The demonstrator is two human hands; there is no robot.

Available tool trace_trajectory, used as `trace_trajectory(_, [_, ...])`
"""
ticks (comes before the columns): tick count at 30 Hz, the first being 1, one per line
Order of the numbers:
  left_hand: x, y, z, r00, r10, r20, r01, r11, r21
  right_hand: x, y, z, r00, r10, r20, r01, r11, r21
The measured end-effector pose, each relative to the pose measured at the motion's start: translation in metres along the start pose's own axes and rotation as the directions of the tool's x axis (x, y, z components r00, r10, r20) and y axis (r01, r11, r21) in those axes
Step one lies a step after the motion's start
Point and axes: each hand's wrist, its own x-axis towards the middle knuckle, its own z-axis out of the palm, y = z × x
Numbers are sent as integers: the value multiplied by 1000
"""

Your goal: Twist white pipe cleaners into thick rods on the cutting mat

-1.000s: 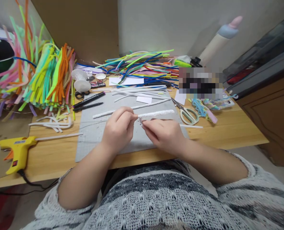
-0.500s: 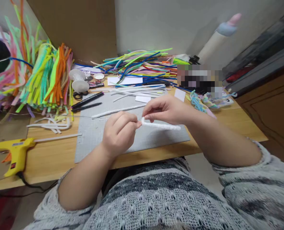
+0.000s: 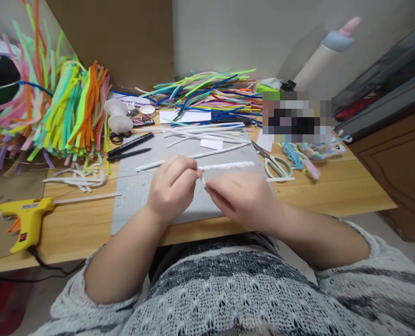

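A white fuzzy stem [image 3: 230, 165] stretches to the right from the fingertips of my left hand [image 3: 174, 186], which is closed in a pinch on it. A thin wire [image 3: 130, 170] runs leftward from the same hand. My right hand [image 3: 244, 198] is closed just below the stem, its fingertips pinching a short white piece that hangs by my left fingertips. Both hands are over the grey mat [image 3: 134, 200]. Another white stem [image 3: 224, 149] lies on the mat behind them.
A yellow glue gun [image 3: 31, 217] lies at the left, with white scraps [image 3: 76, 179] behind it. Scissors [image 3: 277, 167] are right of the mat. Markers [image 3: 130, 144], wire spools [image 3: 119, 123] and a colourful stem pile [image 3: 207, 93] stand farther back.
My right hand has moved down and toward me, from above the white stem to below it. The stem now points right behind that hand, and the scissors have come into sight.
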Motion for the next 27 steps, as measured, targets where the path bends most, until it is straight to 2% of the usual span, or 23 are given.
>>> trace_trajectory(2, [0, 1, -1, 997, 52, 56, -51, 999, -10, 8, 4, -17, 1000, -3, 18, 3, 1000, -28])
trace_trajectory(4, [-1, 3, -2, 990, 95, 105, -91, 995, -40, 19, 15, -31, 997, 48, 56, -50, 998, 36])
trace_trajectory(6, [-2, 6, -3, 986, 122, 117, -113, 991, -76, 31, 31, -39, 986, 97, 139, -126, 968, 216])
trace_trajectory(7, [-2, 7, -3, 986, 128, 108, -118, 989, -93, 36, 39, -39, 974, 80, 213, -149, 931, 333])
trace_trajectory(9, [-2, 9, -4, 990, 120, 68, -111, 987, -117, 43, 53, -34, 937, 52, 346, -244, 803, 543])
trace_trajectory(12, [-2, 10, -4, 997, 80, -16, -82, 989, -124, 42, 62, -16, 885, 34, 465, -391, 599, 699])
trace_trajectory(14, [-1, 10, -4, 996, 48, -70, -55, 993, -102, 36, 58, -2, 866, 75, 495, -463, 497, 734])
trace_trajectory(16, [0, 9, -3, 994, 15, -104, -23, 997, -74, 27, 48, 10, 863, 193, 468, -502, 444, 742])
trace_trajectory(18, [1, 8, -2, 993, -26, -114, 20, 999, -50, 17, 35, 18, 871, 326, 367, -489, 505, 711])
trace_trajectory(20, [1, 6, -1, 993, -64, -99, 63, 998, -21, 9, 22, 22, 899, 378, 220, -425, 635, 645])
trace_trajectory(22, [-1, 4, 0, 994, -87, -71, 88, 996, 10, 2, 11, 21, 950, 288, 120, -308, 801, 513])
trace_trajectory(24, [-2, 2, 2, 997, -76, -29, 77, 997, 32, 0, 4, 15, 984, 160, 80, -178, 924, 338])
trace_trajectory(27, [-3, 1, 2, 998, -13, 65, 11, 999, 30, 5, 4, -3, 995, 56, 84, -68, 987, 144])
